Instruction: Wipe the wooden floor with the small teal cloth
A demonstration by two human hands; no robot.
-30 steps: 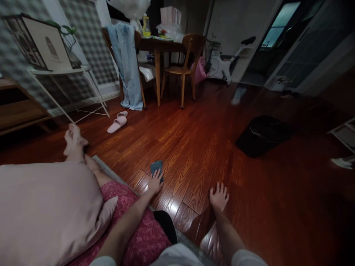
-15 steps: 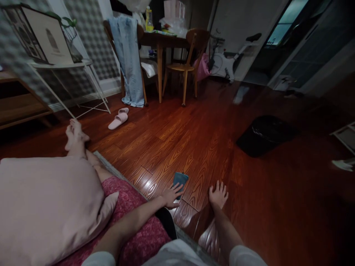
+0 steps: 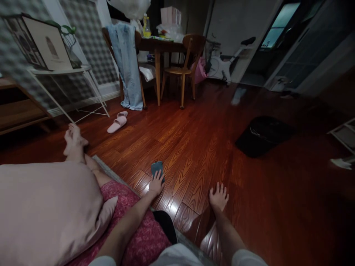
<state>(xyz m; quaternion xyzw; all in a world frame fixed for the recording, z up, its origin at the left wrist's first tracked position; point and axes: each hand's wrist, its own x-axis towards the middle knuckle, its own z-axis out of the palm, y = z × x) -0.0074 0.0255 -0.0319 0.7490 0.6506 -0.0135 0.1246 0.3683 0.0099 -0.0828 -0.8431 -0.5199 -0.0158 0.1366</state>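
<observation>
A flat blue-green item (image 3: 157, 168), perhaps a cloth, lies on the glossy red-brown wood floor (image 3: 188, 147). My left hand (image 3: 156, 183) rests over its near part with fingers spread; whether the palm presses on it is hidden. To the right, my right hand (image 3: 219, 197) is over the floor, its fingers apart and nothing in them. A pink pillow (image 3: 50, 207) and a dark pink patterned cover (image 3: 144, 236) are at the lower left.
Pink slippers (image 3: 117, 123) lie ahead on the left, past bare feet (image 3: 73, 138). A black bin (image 3: 263, 135) stands at the right. Farther off are a wooden chair (image 3: 183, 70), jeans (image 3: 124, 62) over another chair, and an exercise bike (image 3: 222, 66).
My left hand and the blue-green item have moved left and slightly forward across the floor. My right hand has stayed almost in place. The view has shifted slightly.
</observation>
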